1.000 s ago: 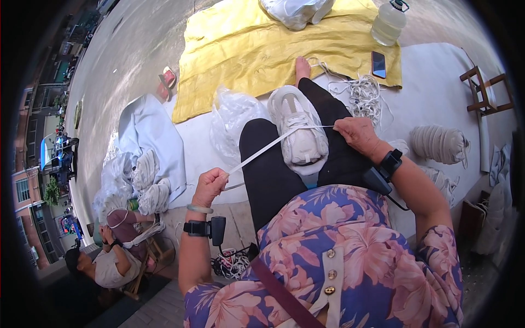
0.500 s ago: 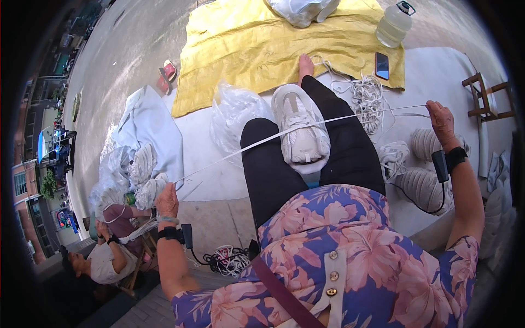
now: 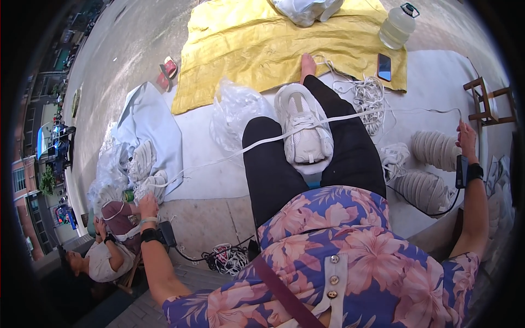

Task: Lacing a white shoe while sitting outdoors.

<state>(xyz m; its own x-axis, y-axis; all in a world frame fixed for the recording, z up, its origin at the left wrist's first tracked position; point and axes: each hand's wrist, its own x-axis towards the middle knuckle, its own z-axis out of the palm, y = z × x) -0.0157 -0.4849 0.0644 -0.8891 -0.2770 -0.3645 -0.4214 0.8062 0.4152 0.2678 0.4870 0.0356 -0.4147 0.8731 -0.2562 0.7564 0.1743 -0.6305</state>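
Note:
A white sneaker (image 3: pixel 309 143) is held between my thighs, its heel toward me. Across its laced front lies a white shoelace (image 3: pixel 261 141), stretching in loose curves out to both sides. My left hand (image 3: pixel 147 205), at the lower left, is closed on one end, with white shoes (image 3: pixel 151 183) just beyond it. Far out to the right, my right hand (image 3: pixel 466 139) pinches the other end at its fingertips. Beside that hand lie thick bundles of pale cord or stacked material (image 3: pixel 435 150); which of these I cannot tell.
A heap of white laces (image 3: pixel 369 101) lies beyond my right knee, near a phone (image 3: pixel 384 66) and a water jug (image 3: pixel 397 26) on a yellow sheet (image 3: pixel 235 49). A clear plastic bag (image 3: pixel 238 117) rests left of the sneaker. Another person (image 3: pixel 109 257) sits at left. A wooden stool (image 3: pixel 486 104) stands right.
Both hands have moved farther apart, the left one outward and toward me, the right one outward and lower. The lace, straight and taut before, now sags in curves.

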